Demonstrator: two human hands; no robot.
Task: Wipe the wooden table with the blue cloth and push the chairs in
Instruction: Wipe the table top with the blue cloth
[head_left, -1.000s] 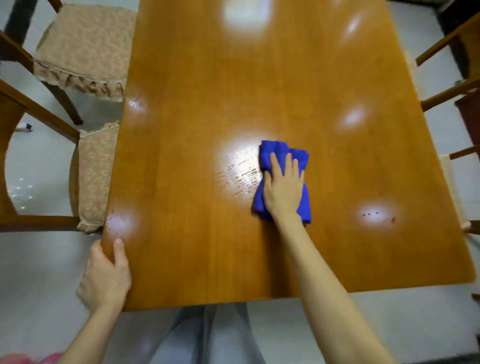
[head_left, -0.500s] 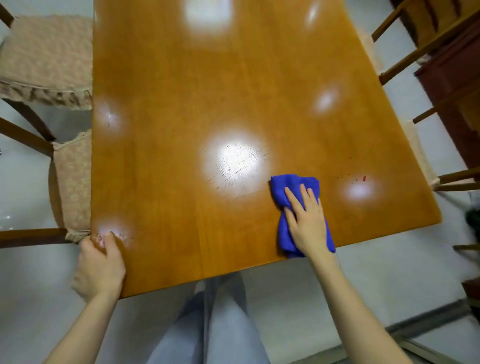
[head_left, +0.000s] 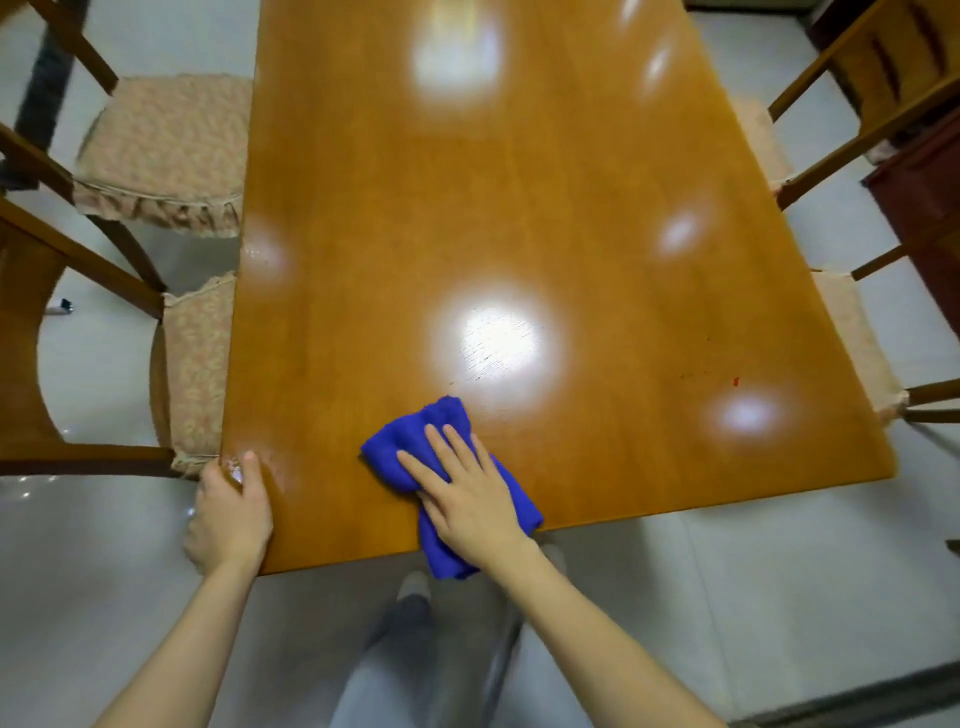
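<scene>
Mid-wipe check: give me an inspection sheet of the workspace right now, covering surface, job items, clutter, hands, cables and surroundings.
Surface: wooden table, glossy, with patches of light glare.
Job's things: blue cloth bunched at the near edge, one end hanging over it. Far left chair has its seat out beside the table; near left chair is partly under. Right chairs are mostly tucked in.
Clutter: red speck near the right edge; small floor object, too small to identify.
Hands: right hand flat on the cloth; left hand grips the near left corner.
Cables: nothing seen.
Surroundings: pale floor; dark red cabinet at right.
</scene>
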